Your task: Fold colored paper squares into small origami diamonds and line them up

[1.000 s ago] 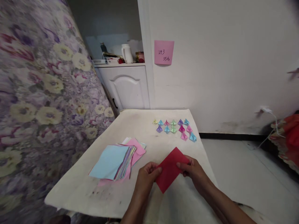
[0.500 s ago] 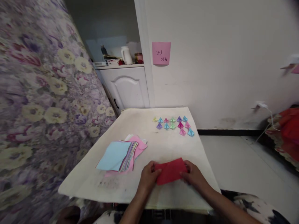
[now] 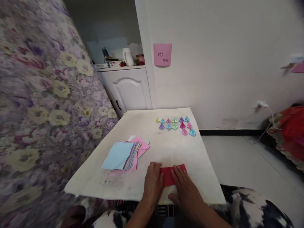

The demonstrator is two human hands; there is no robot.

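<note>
A folded red paper (image 3: pixel 169 175) lies flat near the front edge of the white table (image 3: pixel 152 133). My left hand (image 3: pixel 154 185) rests flat on its left end, fingers stretched out. My right hand (image 3: pixel 184 189) lies flat over its right part, fingers extended and pressing down. Only a strip of the red paper shows between the two hands. To the left of the hands lies a stack of coloured paper squares (image 3: pixel 124 154), light blue on top.
Several small folded paper pieces (image 3: pixel 175 125) in mixed colours sit in rows at the table's far right. A floral cloth (image 3: pixel 42 95) hangs on the left. A pink note (image 3: pixel 162 54) sticks to the wall, beside a white cabinet (image 3: pixel 128 87).
The red paper, held up as an unfolded sheet, has been folded over and laid on the table. Both hands have gone from pinching its edges to lying flat on it.
</note>
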